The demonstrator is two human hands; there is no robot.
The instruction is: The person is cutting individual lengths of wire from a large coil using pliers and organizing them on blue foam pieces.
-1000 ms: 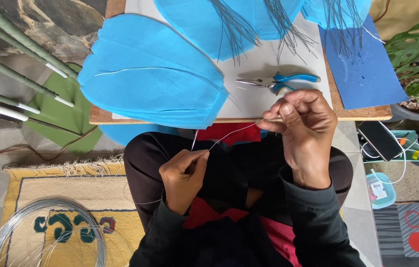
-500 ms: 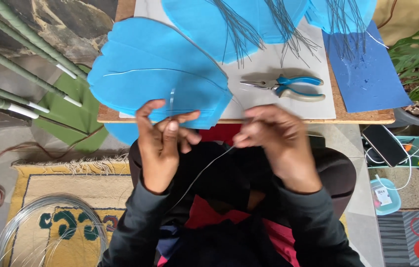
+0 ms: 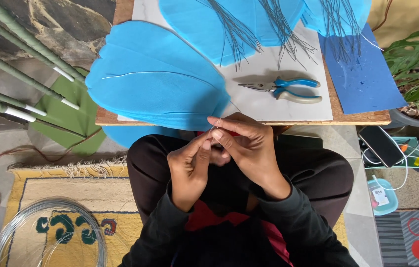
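Thin grey wire (image 3: 215,129) is pinched between the fingertips of the left hand (image 3: 191,165) and the right hand (image 3: 247,147), both closed on it above the lap, just under the table edge (image 3: 318,120). Big blue foam petals (image 3: 155,81) overhang that edge beside the hands; blue-handled pliers (image 3: 283,89) lie beyond, a wire coil (image 3: 51,237) on the rug
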